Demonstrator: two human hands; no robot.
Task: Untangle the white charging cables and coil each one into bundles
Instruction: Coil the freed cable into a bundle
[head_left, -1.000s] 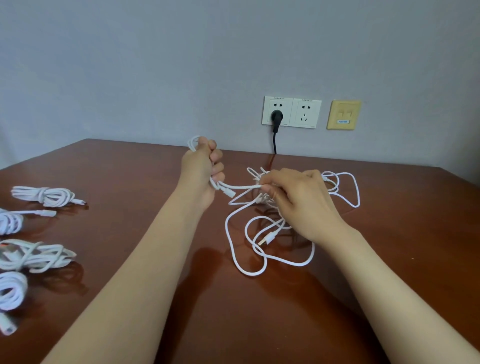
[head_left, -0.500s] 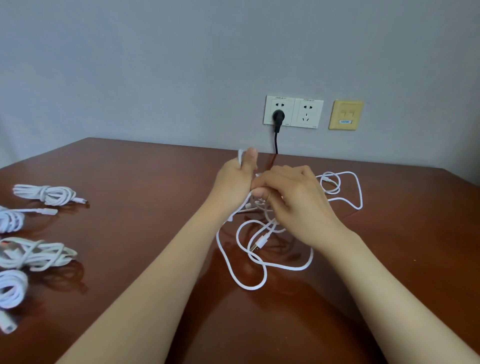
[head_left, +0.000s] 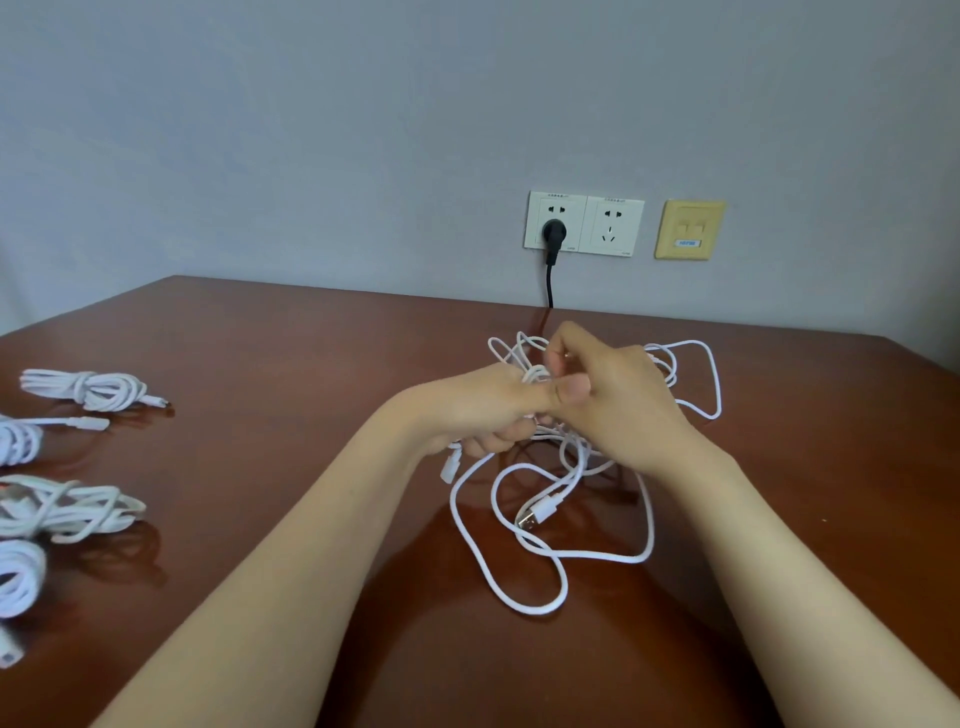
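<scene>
Cables in hand: a tangle of white charging cables (head_left: 574, 462) lies on the brown wooden table (head_left: 311, 364). Its upper part is gathered between both sets of fingers. Slack loops spill below the fingers toward the viewer and out beyond the right knuckles.
Left hand: the left hand (head_left: 480, 410) has its fingers (head_left: 493, 441) curled around a small coil, with the thumb laid across the top. A short connector (head_left: 451, 465) dangles just under them.
Right hand: the right hand (head_left: 623, 400) touches the left, its fingers (head_left: 561, 348) bent and pinching a strand beside the coil.
Loose end: a USB plug (head_left: 537, 512) rests free below both hands.
Done: at least four coiled bundles (head_left: 88, 388) lie far to the left of the left fingers, well apart from the tangle.
Left to do: judging by the slack, this tangle is barely wound. How many cables it holds cannot be told.
Surroundings: past the fingertips are wall sockets (head_left: 584, 224) with a black plug (head_left: 552, 232), and a yellow wall plate (head_left: 690, 229).
</scene>
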